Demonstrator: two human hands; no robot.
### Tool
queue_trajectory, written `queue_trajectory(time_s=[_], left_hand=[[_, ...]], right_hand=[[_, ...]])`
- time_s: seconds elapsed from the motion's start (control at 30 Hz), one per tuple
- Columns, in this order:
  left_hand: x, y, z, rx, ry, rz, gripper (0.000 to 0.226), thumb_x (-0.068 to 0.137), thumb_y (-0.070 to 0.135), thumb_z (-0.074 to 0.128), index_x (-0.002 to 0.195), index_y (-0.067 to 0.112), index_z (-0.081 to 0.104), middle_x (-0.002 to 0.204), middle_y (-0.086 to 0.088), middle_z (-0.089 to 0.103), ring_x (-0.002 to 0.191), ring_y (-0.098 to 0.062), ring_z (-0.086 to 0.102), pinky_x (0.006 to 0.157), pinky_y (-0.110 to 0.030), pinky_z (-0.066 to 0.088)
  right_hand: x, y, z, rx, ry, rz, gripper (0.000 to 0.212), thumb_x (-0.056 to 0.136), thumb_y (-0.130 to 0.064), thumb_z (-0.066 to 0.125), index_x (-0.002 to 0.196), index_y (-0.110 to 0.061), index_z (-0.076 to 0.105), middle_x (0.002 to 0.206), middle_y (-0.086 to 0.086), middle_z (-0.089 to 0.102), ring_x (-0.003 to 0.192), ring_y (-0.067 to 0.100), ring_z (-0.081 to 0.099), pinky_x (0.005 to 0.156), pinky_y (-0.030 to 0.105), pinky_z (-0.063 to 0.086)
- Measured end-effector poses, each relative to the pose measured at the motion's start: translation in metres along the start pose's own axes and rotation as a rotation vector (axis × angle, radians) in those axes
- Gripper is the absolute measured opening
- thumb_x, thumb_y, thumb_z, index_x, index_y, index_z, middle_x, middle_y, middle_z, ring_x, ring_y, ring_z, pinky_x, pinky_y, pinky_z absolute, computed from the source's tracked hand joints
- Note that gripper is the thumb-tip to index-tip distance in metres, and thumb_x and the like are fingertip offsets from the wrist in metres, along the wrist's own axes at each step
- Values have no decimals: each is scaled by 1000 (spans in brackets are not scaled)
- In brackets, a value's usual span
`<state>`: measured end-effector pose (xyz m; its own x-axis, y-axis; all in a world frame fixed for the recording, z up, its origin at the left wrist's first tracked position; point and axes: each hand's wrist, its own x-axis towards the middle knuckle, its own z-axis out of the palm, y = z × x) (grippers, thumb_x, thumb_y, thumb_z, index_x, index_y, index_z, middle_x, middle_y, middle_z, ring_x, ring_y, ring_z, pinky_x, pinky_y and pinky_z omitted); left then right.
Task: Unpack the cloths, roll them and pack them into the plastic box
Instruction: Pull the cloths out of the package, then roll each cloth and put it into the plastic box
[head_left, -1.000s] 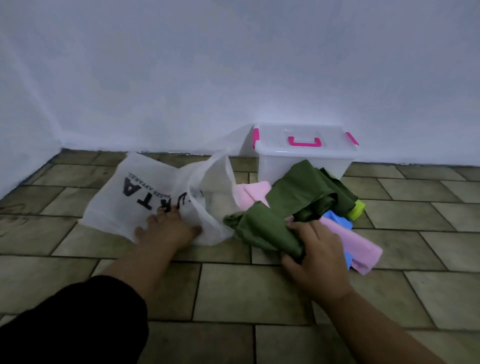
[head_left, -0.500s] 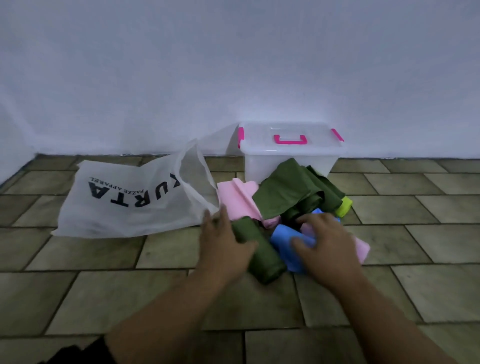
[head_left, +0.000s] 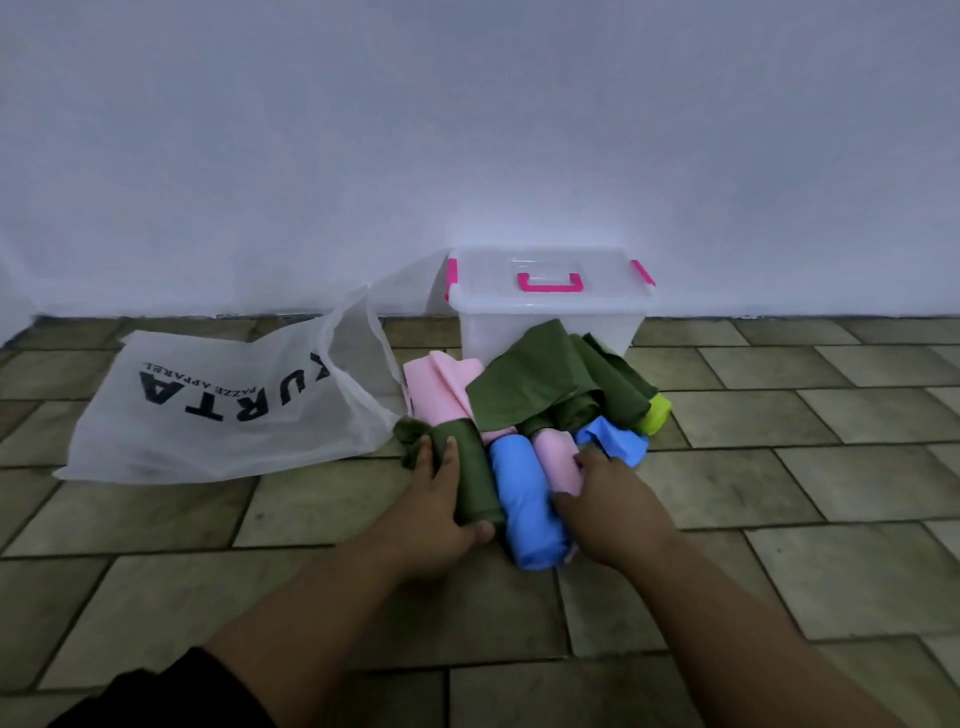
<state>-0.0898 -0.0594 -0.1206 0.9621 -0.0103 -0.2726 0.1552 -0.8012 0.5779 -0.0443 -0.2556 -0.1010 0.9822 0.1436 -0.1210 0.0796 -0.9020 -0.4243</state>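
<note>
Head view: a tiled floor (head_left: 156, 525) meets a white wall (head_left: 467, 130).

Containers:
- The plastic box (head_left: 550, 312) stands on the floor against the wall. Its translucent lid (head_left: 545, 270) is on, with a pink handle (head_left: 549, 281) on top and pink latches at both ends. Its contents cannot be made out through the cloudy wall.
- A white bag (head_left: 223, 410) with black lettering lies flat on the floor to the left of the box, mouth turned toward the cloths. The mouth gapes partly open; no cloth shows inside it, though the inner part is hidden.

Cloths, all on the floor outside both containers:
- A loose green cloth (head_left: 545, 384) lies heaped against the front of the box.
- A loose pink cloth (head_left: 441, 384) lies to its left, just beside the bag mouth.
- A yellow-green cloth (head_left: 655, 413) shows at the right edge of the heap.
- A loose blue cloth (head_left: 618, 441) lies below the green heap.
- Three rolls lie side by side, touching: green roll (head_left: 470, 478), blue roll (head_left: 524, 504), pink roll (head_left: 558, 457).

Hands:
- The left hand (head_left: 436, 519) is closed around the green roll, fingers over its top and thumb at its near end.
- The right hand (head_left: 608, 504) rests flat, fingers loosely spread, pressing against the pink roll and the right side of the blue roll.
</note>
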Motion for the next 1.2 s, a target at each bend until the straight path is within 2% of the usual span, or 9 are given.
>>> queue_trajectory(time_s=[0.23,0.3,0.4,0.5,0.63,0.77,0.93,1.1,1.2], left_hand=[[7,-1,-20,102,-40,-18,116,72,63,65,148,29,-15,155,2,-27,146,-19,1,113,-32,19],[11,5,-36,128,22,-3,110,71,65,64,150,31,-5,157,5,-17,146,-20,4,113,-37,21],[31,21,-70,31,273,29,85,77,56,64,147,32,22,156,1,18,135,-23,33,106,-42,35],[68,43,-106,-183,487,18,63,82,44,65,137,28,41,141,-3,45,119,-22,48,91,-30,38],[124,66,-139,-523,439,-254,60,87,46,59,138,20,41,135,-6,50,109,-25,55,81,-28,43],[154,70,-141,-999,299,-355,36,89,33,62,117,12,52,112,-13,63,92,-32,66,86,-47,54],[162,53,-154,-996,363,-441,27,89,25,60,111,12,52,95,-15,64,81,-34,66,69,-48,58],[160,29,-162,-998,495,-496,23,91,32,57,105,14,53,88,-11,62,77,-30,64,57,-43,56],[161,27,-161,-1064,486,-517,22,90,39,57,88,18,54,82,-9,63,68,-27,64,42,-35,52]], right_hand=[[15,11,-51,-48,-287,-87,56,85,-56,56,132,-25,51,127,-1,59,107,15,56,78,25,39],[29,19,-77,60,-244,-80,35,81,-56,61,105,-30,67,100,-4,68,89,11,61,68,24,43],[65,28,-108,260,38,-30,24,77,-46,66,75,-22,69,71,-2,68,72,17,65,61,29,48],[115,31,-123,513,287,48,25,79,-38,67,93,-17,66,81,2,66,77,22,62,75,41,53],[171,26,-125,667,293,180,62,83,-38,65,136,-18,42,107,3,50,84,20,53,79,35,44],[203,13,-117,712,206,290,60,82,-32,65,131,-7,39,118,12,50,92,29,56,80,46,56],[212,-12,-97,678,185,267,65,78,-32,67,129,-9,33,91,3,46,74,21,50,58,36,56],[216,-33,-88,665,180,232,62,82,-45,60,125,-7,39,101,10,54,80,28,60,70,47,58],[221,-31,-96,672,200,272,46,89,-45,52,110,-4,51,87,12,61,66,30,65,68,49,59]])
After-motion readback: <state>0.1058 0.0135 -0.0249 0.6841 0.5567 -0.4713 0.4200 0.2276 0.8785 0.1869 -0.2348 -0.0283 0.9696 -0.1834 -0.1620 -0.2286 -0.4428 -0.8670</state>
